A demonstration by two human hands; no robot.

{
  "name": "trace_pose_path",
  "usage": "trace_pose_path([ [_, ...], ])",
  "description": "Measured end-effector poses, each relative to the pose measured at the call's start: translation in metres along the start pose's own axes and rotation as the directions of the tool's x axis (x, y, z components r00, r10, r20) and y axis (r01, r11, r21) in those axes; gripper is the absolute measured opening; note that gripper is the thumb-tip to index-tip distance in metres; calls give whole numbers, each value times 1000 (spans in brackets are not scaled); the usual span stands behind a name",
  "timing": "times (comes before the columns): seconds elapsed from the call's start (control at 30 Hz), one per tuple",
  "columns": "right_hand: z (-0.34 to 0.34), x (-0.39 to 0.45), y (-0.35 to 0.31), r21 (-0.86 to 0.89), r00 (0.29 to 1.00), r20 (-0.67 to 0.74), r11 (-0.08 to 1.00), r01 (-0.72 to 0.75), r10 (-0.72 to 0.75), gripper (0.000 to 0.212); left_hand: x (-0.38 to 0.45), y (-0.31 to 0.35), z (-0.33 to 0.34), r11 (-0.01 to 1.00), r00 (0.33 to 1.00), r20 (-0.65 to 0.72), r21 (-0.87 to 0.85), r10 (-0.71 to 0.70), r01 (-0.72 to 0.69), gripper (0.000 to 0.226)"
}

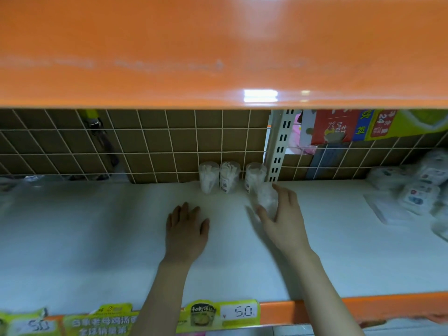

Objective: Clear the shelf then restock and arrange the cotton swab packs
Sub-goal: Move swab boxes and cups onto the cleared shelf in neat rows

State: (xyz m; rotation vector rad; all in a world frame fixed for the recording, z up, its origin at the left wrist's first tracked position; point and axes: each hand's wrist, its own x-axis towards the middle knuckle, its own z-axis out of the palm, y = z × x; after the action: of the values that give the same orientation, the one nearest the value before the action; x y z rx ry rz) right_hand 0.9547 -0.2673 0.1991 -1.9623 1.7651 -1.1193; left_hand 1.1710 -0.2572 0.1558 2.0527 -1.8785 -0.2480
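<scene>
Shelving dominates: an orange upper shelf (pixel 218 49) overhangs the white shelf board (pixel 97 238), with a wire grid back panel (pixel 157 144) behind. At three o'clock a heap of flat plastic packs (pixel 417 190) crowds the board's edge. Green price tags (pixel 220 316) line the front lip at six o'clock. Three clear cotton swab tubs (pixel 219 177) stand upright against the grid at twelve o'clock. The right hand (pixel 283 219) curls its fingers around a fourth, blurred tub (pixel 265 197), just in front of the rightmost one. The left hand (pixel 186 229) rests flat, fingers spread, apart from every tub.
</scene>
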Motion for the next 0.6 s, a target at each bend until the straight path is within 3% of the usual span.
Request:
trace_pose_path([
  [0.1, 2, -2, 5, -61, 1000, 23, 998, 14, -12, 57, -2, 0, -3, 1000, 1000, 11, 22, 7, -7, 90],
  [0.23, 5, 4, -3, -79, 999, 43, 997, 12, -8, 54, -3, 2, -6, 1000, 1000, 29, 19, -11, 10, 78],
  [0.37, 10, 13, -8, -91, 999, 51, 996, 24, -19, 55, -4, 2, -7, 1000, 1000, 21, 2, -8, 8, 94],
  [0.6, 1, -4, 2, -34, 1000, -13, 999, -16, 16, 60, -3, 5, -13, 1000, 998, 59, -2, -18, 18, 66],
])
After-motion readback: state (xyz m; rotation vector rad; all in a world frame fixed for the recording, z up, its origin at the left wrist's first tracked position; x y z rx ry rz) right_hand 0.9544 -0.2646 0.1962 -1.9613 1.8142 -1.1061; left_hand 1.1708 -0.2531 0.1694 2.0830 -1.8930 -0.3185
